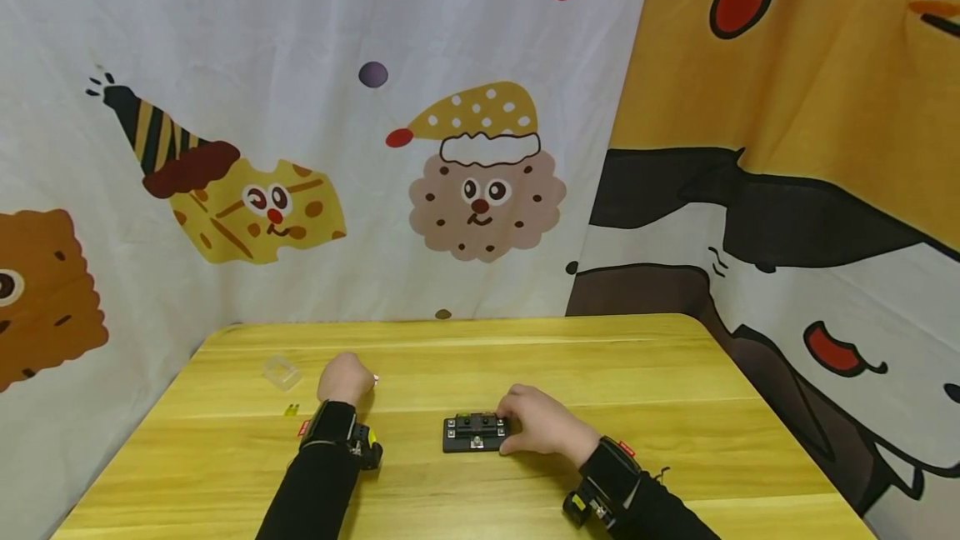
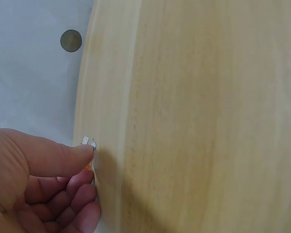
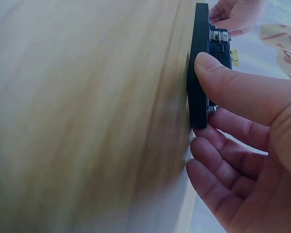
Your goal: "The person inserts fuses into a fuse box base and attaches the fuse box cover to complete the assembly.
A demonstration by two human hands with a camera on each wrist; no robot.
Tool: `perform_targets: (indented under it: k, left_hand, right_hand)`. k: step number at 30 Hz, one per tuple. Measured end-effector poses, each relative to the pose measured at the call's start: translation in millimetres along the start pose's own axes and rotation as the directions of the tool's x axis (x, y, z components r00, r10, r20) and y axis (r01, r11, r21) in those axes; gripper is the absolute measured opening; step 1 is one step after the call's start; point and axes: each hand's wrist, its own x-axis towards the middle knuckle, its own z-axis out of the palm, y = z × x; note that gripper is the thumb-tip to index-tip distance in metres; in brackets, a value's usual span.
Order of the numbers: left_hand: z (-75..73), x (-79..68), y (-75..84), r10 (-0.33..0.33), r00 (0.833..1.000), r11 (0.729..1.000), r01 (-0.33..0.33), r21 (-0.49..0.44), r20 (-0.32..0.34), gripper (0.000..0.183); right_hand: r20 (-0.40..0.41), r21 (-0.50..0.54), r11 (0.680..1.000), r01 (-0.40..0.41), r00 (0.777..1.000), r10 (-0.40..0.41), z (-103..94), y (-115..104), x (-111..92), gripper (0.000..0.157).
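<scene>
My left hand (image 1: 347,379) is above the table, left of centre, and pinches a small blade fuse (image 2: 86,141) between thumb and fingers. Two flat metal prongs stick out past the thumb tip, with a bit of orange below; the rest is covered. On the table lies a black fuse block (image 1: 474,444) with metal screw terminals and a yellow-green piece (image 3: 235,57) on it. Its right end is gripped by my right hand (image 1: 543,422), the thumb (image 3: 208,61) on the near edge of the base and the fingers behind.
Two small yellow-green pieces (image 1: 292,410) lie on the wooden table (image 1: 420,490), left of my left hand. Behind them is a clear plastic box (image 1: 281,372). A printed curtain (image 1: 480,290) hangs along the table's far edge.
</scene>
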Motion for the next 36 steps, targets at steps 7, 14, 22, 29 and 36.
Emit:
perform_targets:
  k: [7, 14, 22, 29, 36]
  left_hand:
    - [-0.4, -0.4, -0.7, 0.090, 0.995, 0.996, -0.090, 0.002, -0.040, 0.018]
    - [-2.0, -1.2, -6.6, 0.130, 0.991, 0.990, -0.131, -0.047, -0.031, 0.012]
    - [-7.6, -4.9, 0.0, 0.217, 0.974, 0.973, -0.222, -0.064, -0.067, 0.010]
    - [-12.4, -15.5, 22.3, 0.327, 0.939, 0.939, -0.335, -0.080, -0.103, 0.010]
    - [-10.9, -28.0, 45.2, 0.401, 0.910, 0.909, -0.409, -0.083, -0.104, 0.011]
  right_hand:
    - [-0.001, 0.002, 1.000, 0.002, 1.000, -0.002, 2.2, 2, 1, 0.041]
    - [0.003, 0.006, 1.000, 0.000, 1.000, 0.000, 2.8, 2, 2, 0.041]
    - [0.004, 0.004, 1.000, -0.010, 1.000, 0.010, 2.6, 1, 1, 0.041]
    - [-0.001, 0.005, 1.000, -0.007, 1.000, 0.007, 2.3, 1, 1, 0.042]
    - [-0.002, 0.013, 1.000, -0.008, 1.000, 0.008, 2.4, 1, 0, 0.042]
